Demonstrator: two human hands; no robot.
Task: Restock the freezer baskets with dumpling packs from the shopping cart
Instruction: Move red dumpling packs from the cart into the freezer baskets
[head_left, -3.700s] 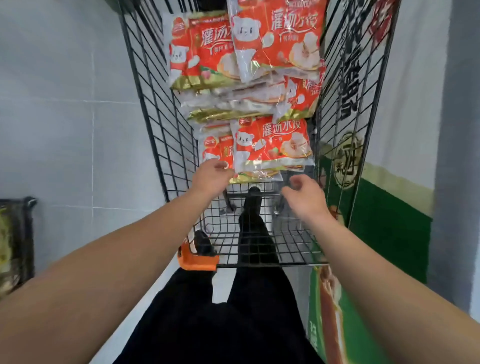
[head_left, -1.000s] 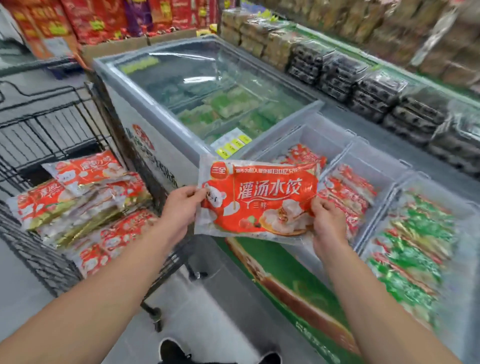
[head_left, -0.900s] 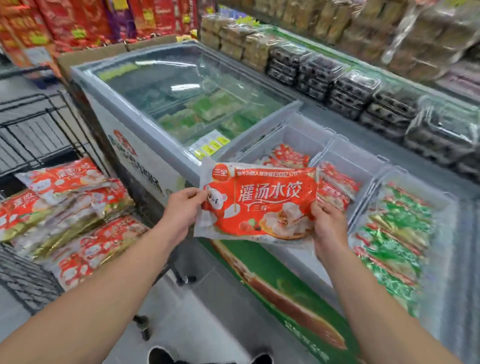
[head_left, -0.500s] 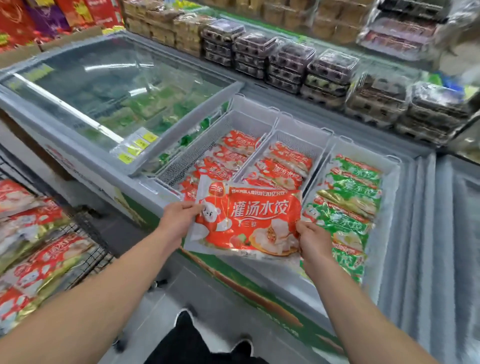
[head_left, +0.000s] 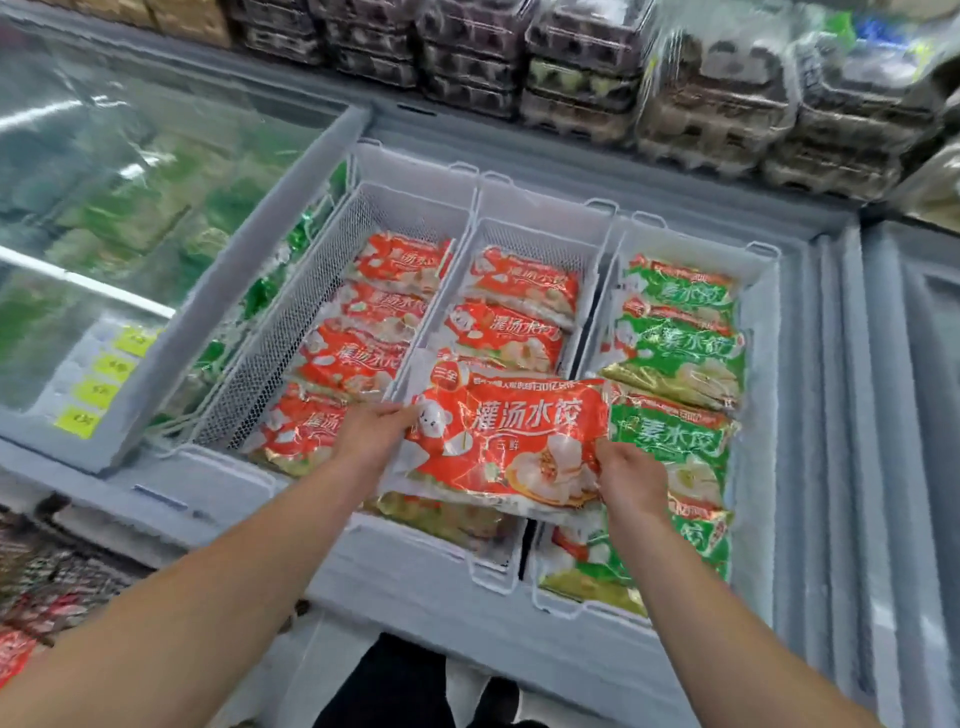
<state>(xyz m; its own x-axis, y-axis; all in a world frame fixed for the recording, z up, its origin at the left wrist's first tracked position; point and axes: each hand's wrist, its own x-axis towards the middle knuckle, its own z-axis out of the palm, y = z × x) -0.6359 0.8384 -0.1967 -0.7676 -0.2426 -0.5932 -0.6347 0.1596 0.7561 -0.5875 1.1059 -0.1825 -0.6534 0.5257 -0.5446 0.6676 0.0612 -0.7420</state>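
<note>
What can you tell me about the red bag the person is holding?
The red bag is a shiny, crinkly plastic pack with big white writing, a little white cartoon animal and a picture of dumplings. It looks full and sealed. It is held nearly flat, a bit tilted, over the near end of the middle basket in the open freezer. The left hand grips its left edge and the right hand grips its lower right corner.
</note>
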